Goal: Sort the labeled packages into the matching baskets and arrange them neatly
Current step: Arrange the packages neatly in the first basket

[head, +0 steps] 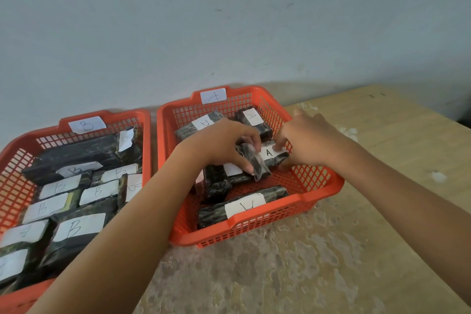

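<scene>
I see two orange baskets side by side on a worn table [331, 250] against a pale wall [229, 20]. The A basket [254, 227] sits mid-frame, its tag [213, 96] on the far rim. The B basket [15, 160] fills the lower left, its tag [87, 125] also on the far rim.

Both my hands reach into the A basket. My left hand [224, 143] curls around a small dark package [254, 163], thumb below and fingers over its top, holding it tilted near the basket's centre. My right hand [308, 135] rests on an A-labeled package [270, 154] just right of that, fingertips bent onto its white label; whether it grips or only presses I cannot tell.

Other dark wrapped packs lie in the A basket: two at the far side, one [204, 123] partly hidden by my left wrist and one [252, 117] angled by the right wall, another [216, 183] under my left hand, and a long one [242, 205] along the near wall, label upside down.

The B basket is packed with B-labeled packs [76, 229], lying close together in rough rows, with a long dark one [76, 153] across the far side
</scene>
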`<action>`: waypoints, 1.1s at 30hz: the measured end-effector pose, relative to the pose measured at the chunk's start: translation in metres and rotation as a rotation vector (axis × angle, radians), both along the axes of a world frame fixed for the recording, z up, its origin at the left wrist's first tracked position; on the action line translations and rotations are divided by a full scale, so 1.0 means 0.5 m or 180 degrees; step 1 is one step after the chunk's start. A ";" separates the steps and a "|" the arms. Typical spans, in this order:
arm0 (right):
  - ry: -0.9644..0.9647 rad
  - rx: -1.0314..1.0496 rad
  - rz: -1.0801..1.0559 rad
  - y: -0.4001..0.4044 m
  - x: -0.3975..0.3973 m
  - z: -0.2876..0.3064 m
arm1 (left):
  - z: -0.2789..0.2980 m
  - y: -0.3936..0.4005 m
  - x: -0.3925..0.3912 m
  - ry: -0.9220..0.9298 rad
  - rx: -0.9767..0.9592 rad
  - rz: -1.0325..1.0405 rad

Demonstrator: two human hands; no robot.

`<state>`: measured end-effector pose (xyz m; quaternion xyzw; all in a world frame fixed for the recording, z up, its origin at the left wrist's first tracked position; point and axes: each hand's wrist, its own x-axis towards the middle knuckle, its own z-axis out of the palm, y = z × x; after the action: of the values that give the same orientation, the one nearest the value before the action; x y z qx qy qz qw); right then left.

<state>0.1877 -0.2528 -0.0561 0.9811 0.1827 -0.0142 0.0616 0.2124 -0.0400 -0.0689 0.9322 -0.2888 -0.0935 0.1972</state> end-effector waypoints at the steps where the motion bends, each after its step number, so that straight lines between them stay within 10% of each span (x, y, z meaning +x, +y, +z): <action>1: -0.0043 -0.0075 0.0012 0.002 0.000 0.001 | 0.002 0.007 0.002 0.0101 -0.0170 0.0047; 19: -0.0809 0.0421 0.0543 -0.003 0.003 0.015 | 0.033 0.076 0.016 -0.1409 -0.1282 0.1258; 21: 0.0285 0.1422 0.0888 0.006 -0.011 0.022 | 0.037 0.080 0.013 -0.1442 -0.1325 0.1346; 24: 0.1862 0.1136 0.1085 0.039 -0.028 0.008 | 0.042 0.083 0.010 -0.1451 -0.1400 0.1360; 33: 0.1822 0.0724 0.0950 0.042 0.004 0.027 | 0.046 0.082 0.003 -0.1422 -0.1374 0.1335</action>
<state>0.1894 -0.2317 -0.0428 0.9004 0.3345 -0.2595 -0.1006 0.2139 0.0012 -0.0459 0.9054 -0.1406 0.2177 0.3362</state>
